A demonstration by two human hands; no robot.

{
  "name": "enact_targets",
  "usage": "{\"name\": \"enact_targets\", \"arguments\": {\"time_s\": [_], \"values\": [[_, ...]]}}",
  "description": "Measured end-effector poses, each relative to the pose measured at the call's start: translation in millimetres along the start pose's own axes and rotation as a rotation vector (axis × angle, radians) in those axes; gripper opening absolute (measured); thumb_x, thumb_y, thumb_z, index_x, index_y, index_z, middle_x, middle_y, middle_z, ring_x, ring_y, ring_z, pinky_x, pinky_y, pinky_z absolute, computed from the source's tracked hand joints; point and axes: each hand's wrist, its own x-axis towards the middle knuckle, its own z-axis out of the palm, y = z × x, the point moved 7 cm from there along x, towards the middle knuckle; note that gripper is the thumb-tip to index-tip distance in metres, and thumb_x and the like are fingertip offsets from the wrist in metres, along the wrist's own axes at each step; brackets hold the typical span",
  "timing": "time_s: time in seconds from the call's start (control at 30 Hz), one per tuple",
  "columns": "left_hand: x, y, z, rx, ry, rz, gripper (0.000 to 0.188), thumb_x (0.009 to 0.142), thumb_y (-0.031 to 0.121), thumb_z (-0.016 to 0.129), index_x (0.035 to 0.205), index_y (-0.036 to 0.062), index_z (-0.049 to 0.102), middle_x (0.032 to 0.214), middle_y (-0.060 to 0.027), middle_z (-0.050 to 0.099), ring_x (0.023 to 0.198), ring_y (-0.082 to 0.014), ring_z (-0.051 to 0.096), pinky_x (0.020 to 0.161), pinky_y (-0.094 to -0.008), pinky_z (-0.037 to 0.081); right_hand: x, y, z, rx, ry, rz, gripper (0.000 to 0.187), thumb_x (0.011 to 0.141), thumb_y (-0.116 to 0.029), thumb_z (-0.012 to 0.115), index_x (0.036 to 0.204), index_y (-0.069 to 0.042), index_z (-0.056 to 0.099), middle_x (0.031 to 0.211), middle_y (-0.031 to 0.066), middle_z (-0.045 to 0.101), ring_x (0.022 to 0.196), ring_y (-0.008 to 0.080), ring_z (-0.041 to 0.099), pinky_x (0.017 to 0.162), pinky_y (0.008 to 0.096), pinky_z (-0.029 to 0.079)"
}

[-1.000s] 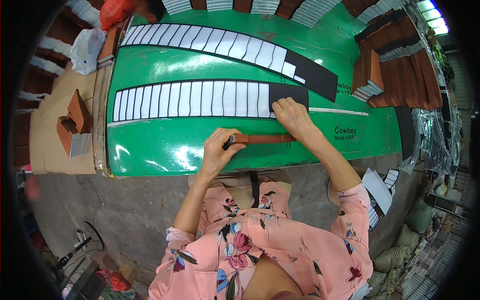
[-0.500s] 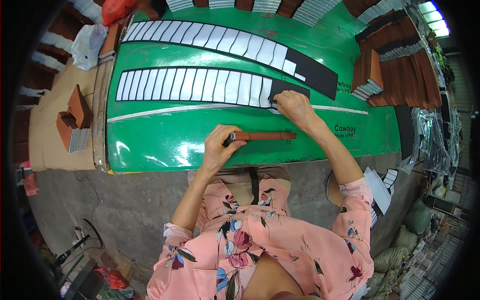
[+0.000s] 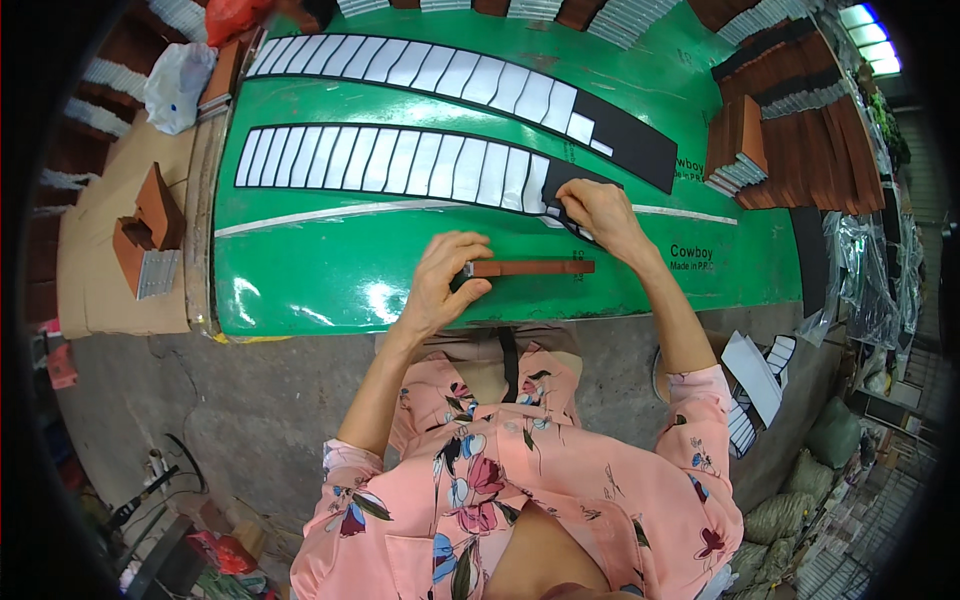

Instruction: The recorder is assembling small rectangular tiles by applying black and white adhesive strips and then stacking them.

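A narrow reddish-brown bar [image 3: 535, 267] with a metallic left end lies on the green tabletop [image 3: 340, 260] in front of me. My left hand [image 3: 437, 280] is around its left end, thumb and fingers apart, not closed on it. A black strip [image 3: 575, 231] is pinched in my right hand [image 3: 604, 218], lifted partly from the right end of the nearer black sheet [image 3: 562, 178]. White label-like pieces [image 3: 390, 162] cover most of that sheet. The fingertips of my right hand hide part of the strip. Behind lies a second, similar black sheet [image 3: 635, 150].
Stacks of brown pieces [image 3: 820, 150] stand at the right, more along the far edge. Cardboard [image 3: 100, 270] at the left bears another brown piece [image 3: 150, 235] and a white plastic bag [image 3: 180, 90]. Clear plastic wrap [image 3: 865, 260] hangs off the right side.
My left hand has loosened from the bar's end, its fingers spreading apart. My right hand has moved slightly right, drawing the black strip up from the nearer sheet.
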Motion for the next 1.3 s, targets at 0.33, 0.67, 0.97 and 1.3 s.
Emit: {"name": "enact_targets", "arguments": {"time_s": [0.33,0.67,0.97,1.3], "values": [[27,-9,6,0.533,-0.224,0.047,0.06,0.079,0.052,0.057,0.121,0.0104,0.053,0.131,-0.0094,0.05,0.127,-0.0279,0.04,0.102,-0.058,0.021,-7,-10,2,-0.133,0.055,-0.094,0.011,0.081,-0.01,0.058,0.089,-0.002,0.061,0.085,0.0135,0.064,0.077,0.032,0.062,0.067,0.0401,0.049],[18,-5,6,0.41,-0.064,0.045,0.05,0.076,0.039,0.067,0.114,0.0084,0.057,0.122,-0.0082,0.056,0.121,-0.0288,0.045,0.101,-0.0564,0.023,-32,44,0,1.157,0.064,0.563,0.016,0.096,-0.015,0.044,0.102,-0.002,0.051,0.097,0.0121,0.062,0.081,0.0166,0.063,0.07,0.0288,0.055],[1,3,0,-0.055,0.19,0.028,0.033,0.067,0.013,0.076,0.096,0.0061,0.064,0.101,-0.0087,0.062,0.099,-0.0271,0.055,0.084,-0.0371,0.042,-57,-38,5,1.358,0.075,0.359,0.021,0.092,-0.007,0.049,0.11,0.003,0.055,0.098,0.0094,0.057,0.088,0.0158,0.059,0.077,0.0322,0.053],[-2,-4,-2,-0.133,0.217,-0.037,0.031,0.066,0.007,0.075,0.094,0.0035,0.065,0.094,-0.0077,0.062,0.09,-0.0229,0.058,0.076,-0.0311,0.046,-41,-107,5,0.234,0.189,-0.113,0.025,0.072,-0.004,0.07,0.096,-0.003,0.063,0.093,0.0076,0.059,0.08,0.0227,0.057,0.066,0.0318,0.048]]}}
